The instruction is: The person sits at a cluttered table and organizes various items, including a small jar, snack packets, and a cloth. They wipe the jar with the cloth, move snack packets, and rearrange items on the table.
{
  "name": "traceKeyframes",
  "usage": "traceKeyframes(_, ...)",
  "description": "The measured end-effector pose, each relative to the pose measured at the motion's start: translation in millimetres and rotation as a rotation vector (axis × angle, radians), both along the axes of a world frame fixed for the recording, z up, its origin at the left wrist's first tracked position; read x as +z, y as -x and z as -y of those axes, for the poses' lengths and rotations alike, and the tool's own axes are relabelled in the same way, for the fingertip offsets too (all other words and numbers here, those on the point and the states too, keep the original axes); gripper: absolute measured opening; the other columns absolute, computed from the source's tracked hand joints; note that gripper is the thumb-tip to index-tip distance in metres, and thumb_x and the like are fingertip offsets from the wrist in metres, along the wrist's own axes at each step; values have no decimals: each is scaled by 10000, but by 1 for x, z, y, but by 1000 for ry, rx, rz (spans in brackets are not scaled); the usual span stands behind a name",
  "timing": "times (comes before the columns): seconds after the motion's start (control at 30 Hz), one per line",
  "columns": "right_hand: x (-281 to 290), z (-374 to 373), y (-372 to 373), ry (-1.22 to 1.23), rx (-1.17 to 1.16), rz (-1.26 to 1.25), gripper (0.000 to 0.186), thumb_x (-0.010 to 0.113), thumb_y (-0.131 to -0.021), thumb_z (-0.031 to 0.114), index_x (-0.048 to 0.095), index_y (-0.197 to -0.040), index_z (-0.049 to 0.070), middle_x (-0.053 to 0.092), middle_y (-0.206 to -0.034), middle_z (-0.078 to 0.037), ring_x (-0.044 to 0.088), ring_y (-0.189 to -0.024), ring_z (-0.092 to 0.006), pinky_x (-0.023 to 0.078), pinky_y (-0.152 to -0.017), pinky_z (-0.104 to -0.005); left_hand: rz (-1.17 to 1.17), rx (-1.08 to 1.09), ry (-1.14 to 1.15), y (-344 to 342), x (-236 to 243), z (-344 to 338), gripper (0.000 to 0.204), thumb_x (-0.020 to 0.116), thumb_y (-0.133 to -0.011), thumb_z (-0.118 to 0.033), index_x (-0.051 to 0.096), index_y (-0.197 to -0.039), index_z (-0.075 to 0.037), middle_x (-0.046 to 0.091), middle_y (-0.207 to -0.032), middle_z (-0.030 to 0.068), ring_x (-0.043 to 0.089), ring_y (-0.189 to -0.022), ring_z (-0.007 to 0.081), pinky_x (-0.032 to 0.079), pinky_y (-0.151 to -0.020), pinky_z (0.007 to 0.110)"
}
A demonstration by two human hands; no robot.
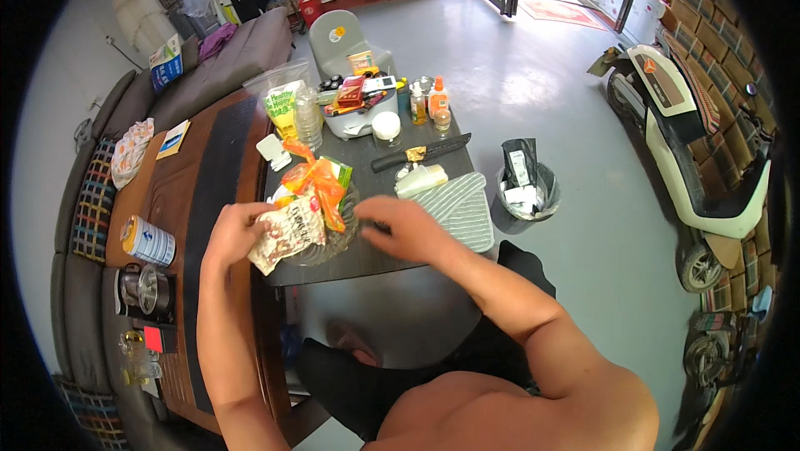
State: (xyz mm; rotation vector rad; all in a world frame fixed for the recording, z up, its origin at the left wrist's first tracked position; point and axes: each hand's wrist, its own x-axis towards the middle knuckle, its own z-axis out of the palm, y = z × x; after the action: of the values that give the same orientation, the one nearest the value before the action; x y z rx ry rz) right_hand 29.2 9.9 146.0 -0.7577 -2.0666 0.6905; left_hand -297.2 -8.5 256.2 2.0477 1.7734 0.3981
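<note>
My left hand (236,236) pinches the left edge of a cream snack packet (292,234) with a brownish printed pattern. The packet lies tilted over a clear glass dish (337,244), covering part of it. Behind it, an orange plastic bag (315,180) sits crumpled on the dish, with a green package (342,172) partly showing. To the right of the dish, my right hand (398,230) hovers with thumb and fingers apart and nothing visible between them. Beside that hand lies a grey striped cloth or mat (454,213), with a pale rolled packet (422,181) at its far edge.
A grey bin of small goods (362,117), bottles (437,99) and a yellow-green bag (287,109) crowd the table's far side. A long black object (423,152) lies across it. Right of the table stands a waste bin (527,192); a scooter (683,151) is farther right.
</note>
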Motion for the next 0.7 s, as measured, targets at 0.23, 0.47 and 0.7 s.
traceKeyframes(0.23, -42, -157, -109, 214, -739, -163, 503, 778, -823, 228, 674, -1262, 6, 739, -1074, -206, 716, -923, -347, 572, -839, -420, 788, 412, -171, 78, -24, 56, 437, 614, -961, 20, 559, -1391, 79, 702, -1233, 144, 695, -1050, 180, 553, -930, 308)
traceKeyframes(0.47, -80, -264, -134, 129, -880, 97, 721, 797, -804, 278, 554, -1408, -31, 631, -1328, -278, 595, -1255, -419, 492, -1053, -469, 1128, 914, -200, 236, -136, 162, 370, 578, -1032, -89, 579, -1382, 30, 701, -1256, 122, 714, -1062, 229, 578, -916, 360)
traceKeyframes(0.7, -85, -323, -118, 187, -808, 159, 707, 785, -802, 181, 527, -1444, 36, 683, -1289, -202, 646, -1195, -379, 526, -1008, -435, 1245, 1242, -231, 271, -221, 231, 339, 545, -1071, -161, 595, -1353, 20, 716, -1221, 127, 727, -1049, 242, 597, -898, 365)
